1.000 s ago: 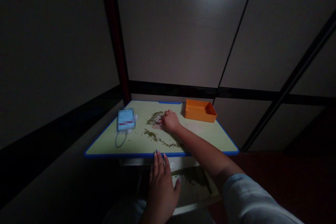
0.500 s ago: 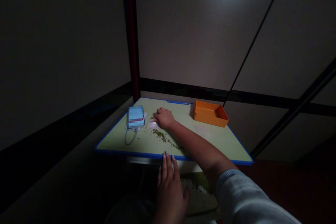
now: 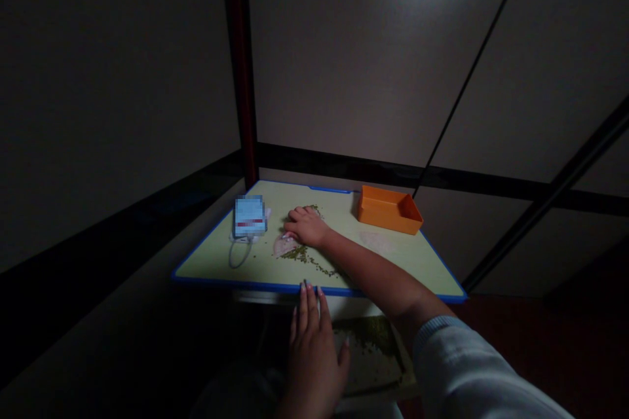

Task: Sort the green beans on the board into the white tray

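Note:
A pale green table with a blue rim carries scattered small green grains. My right hand lies palm down on the table over the grains, fingers stretched flat toward the left, touching a pale patch. My left hand is held below the table's near edge, fingers straight and together, fingertips at the blue rim. Under that hand a light tray holds a heap of the same green grains.
An orange open box stands at the table's far right. A light blue blurred pack with a looped cord lies at the left. Dim partition walls and a dark red post close in behind.
My right hand has swept from the far middle leftward, then back toward me, dragging grains along. The left hand stays at the near rim. The view shifted slightly.

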Tool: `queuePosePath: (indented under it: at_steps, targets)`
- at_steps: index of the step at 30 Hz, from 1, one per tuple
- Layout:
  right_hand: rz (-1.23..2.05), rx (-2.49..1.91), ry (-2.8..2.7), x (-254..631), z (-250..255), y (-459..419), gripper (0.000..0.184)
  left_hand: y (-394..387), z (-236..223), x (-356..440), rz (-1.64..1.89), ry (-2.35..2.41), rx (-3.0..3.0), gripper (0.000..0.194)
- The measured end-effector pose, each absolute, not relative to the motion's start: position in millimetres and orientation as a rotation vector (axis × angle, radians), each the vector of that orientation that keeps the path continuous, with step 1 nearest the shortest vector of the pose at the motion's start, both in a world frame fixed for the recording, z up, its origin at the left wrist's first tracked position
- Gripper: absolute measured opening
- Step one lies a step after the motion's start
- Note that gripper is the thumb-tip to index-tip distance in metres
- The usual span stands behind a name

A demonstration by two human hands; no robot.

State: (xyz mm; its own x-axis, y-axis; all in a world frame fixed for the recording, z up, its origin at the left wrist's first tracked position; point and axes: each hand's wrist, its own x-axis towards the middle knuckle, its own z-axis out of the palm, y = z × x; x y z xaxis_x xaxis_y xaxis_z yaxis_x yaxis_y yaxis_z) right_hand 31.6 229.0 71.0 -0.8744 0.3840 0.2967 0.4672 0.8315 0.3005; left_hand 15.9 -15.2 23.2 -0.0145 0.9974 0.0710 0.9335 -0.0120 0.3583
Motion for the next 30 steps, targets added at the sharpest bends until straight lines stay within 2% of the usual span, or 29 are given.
queuePosePath:
  at_steps: [13, 30]
  targets:
    - [-0.558, -0.551, -2.757, 69.3, 63.3, 226.8, 0.037, -14.4, 18.0, 14.8, 0.517, 2.071, 2.098, 0.075]
    - [-0.535, -0.754, -2.797, 131.1, 67.3, 204.9, 0.039, -9.4, 6.3, 9.1, 0.584, 2.106, 2.200, 0.072]
